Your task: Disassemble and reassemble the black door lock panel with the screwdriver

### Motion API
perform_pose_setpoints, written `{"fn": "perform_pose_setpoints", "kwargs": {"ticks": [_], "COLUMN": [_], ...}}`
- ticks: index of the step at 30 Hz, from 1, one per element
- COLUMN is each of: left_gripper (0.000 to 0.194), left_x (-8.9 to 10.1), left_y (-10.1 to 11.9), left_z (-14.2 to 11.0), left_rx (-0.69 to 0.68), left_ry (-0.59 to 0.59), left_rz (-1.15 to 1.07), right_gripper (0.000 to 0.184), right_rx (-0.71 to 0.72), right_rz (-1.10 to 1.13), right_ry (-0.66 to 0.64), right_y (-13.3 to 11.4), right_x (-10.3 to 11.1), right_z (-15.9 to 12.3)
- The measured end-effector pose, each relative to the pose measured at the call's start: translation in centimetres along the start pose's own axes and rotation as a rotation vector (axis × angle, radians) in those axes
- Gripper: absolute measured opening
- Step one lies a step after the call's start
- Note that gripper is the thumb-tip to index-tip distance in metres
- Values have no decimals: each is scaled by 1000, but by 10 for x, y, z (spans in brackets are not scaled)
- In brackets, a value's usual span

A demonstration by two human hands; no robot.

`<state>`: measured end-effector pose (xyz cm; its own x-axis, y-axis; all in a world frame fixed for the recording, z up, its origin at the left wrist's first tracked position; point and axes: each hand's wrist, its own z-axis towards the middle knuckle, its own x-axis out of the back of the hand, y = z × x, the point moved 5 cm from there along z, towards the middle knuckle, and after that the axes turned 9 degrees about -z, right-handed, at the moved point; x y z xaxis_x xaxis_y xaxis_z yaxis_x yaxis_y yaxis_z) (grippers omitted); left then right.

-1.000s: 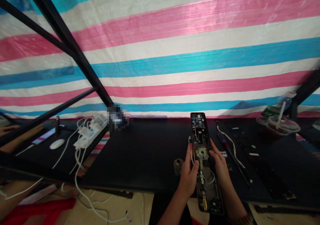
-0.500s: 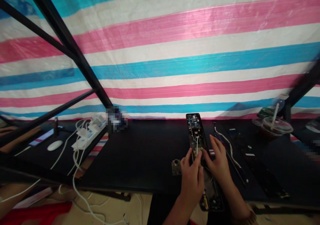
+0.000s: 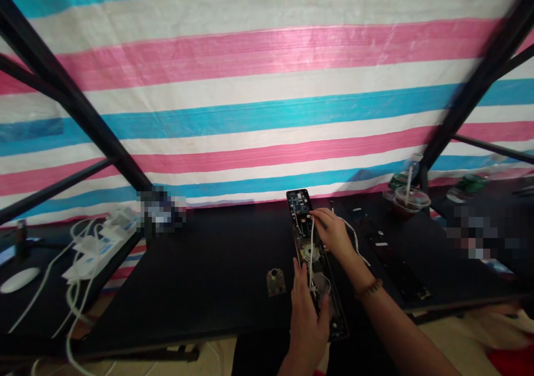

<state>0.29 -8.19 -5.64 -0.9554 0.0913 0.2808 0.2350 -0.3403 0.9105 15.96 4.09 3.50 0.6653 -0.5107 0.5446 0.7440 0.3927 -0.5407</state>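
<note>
A long black electronic door lock panel [image 3: 303, 237] lies open on the table, showing a circuit board [image 3: 299, 202] near its far end and a round metal part [image 3: 309, 251] at its middle. My right hand [image 3: 329, 234] reaches across its upper part, with the fingertips pinching a white wire [image 3: 311, 242] near the board. My left hand [image 3: 306, 320] grips the lower part of the panel, hiding much of it. A small metal lock plate [image 3: 276, 282] lies just left of the panel.
A black table [image 3: 200, 287] carries a power strip [image 3: 100, 242] with white plugs and cables at left, and a white mouse [image 3: 19, 280]. Black metal strips [image 3: 387, 248] and a plastic cup with straw [image 3: 406, 202] lie right. Black struts cross a striped tarp [image 3: 267, 87].
The whole view has swung, shifting the panel left in frame. My right hand has moved up the panel onto the white wire, while my left hand has moved down it.
</note>
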Motion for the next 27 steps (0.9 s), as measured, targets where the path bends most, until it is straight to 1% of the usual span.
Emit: {"fn": "perform_pose_setpoints", "kwargs": {"ticks": [2,6,8,12,16,22,27], "left_gripper": [67,61,61,64,66,68,68], "left_x": [-4,-4,-2,0,0,-1,-2], "left_y": [-5,-4,-4,-4,-5,-5,-4], "left_z": [-1,0,0,0,-1,-3,-4], "left_rx": [44,31,23,26,36,51,77], "left_ry": [-14,-21,-15,2,-1,5,-9], "left_rz": [-15,0,-4,-18,-24,-16,-20], "right_gripper": [26,23,22,21,16,18,19], "right_rx": [69,161,179,166,155,169,162], "right_rz": [-31,-111,-162,-259,-338,-451,-563], "right_ry": [-22,-96,-150,-246,-292,-339,-398], "right_y": [0,-3,-5,-8,-13,-26,-25], "right_x": [-8,-29,-38,-51,-55,-52,-56], "right_z": [12,29,35,44,48,46,42]}}
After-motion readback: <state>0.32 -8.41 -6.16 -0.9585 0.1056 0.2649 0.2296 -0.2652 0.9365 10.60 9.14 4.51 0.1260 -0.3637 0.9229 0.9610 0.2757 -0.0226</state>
